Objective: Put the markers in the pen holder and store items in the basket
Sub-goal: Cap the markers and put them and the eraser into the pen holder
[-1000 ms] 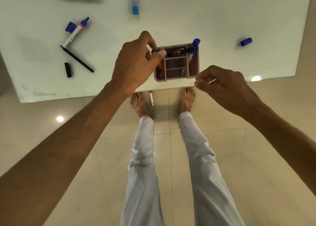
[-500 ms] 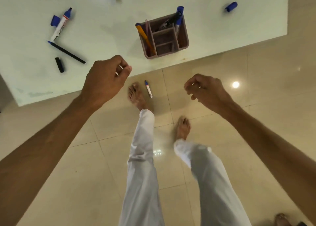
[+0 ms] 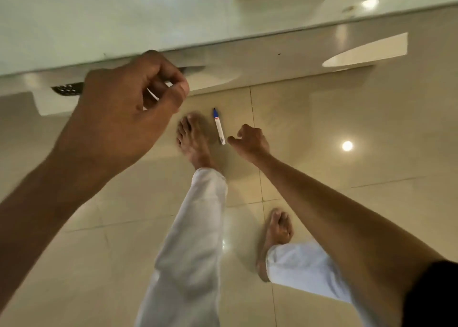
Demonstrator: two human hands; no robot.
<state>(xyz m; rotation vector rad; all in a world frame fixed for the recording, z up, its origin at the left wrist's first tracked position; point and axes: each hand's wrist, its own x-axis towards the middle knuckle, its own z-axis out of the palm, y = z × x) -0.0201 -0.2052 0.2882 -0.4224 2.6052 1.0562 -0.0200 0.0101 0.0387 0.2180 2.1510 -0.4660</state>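
Glossy beige floor tiles (image 3: 322,133) fill most of the view, with the pale surface (image 3: 124,17) running across the top and its near edge slanting up to the right. At the left, the left hand (image 3: 119,118) hangs in front of that edge, blurred; its fingers (image 3: 173,83) are curled loosely inward with the thumb close to the forefinger, and something thin and pale shows in the gap between them, though I cannot tell whether it is pinched. Right of it, a bare foot (image 3: 192,140) in a white trouser leg (image 3: 193,240) stands on the tiles. Just beside that foot lies the marker (image 3: 219,126), white-bodied with a blue cap, flat on the floor and pointing toward the surface. The right hand (image 3: 250,140) reaches down just beside the marker's near end, its fingers (image 3: 245,129) half curled and apart, holding nothing; whether the thumb tip touches the marker I cannot tell. The other bare foot (image 3: 276,237) stands farther back at the right.
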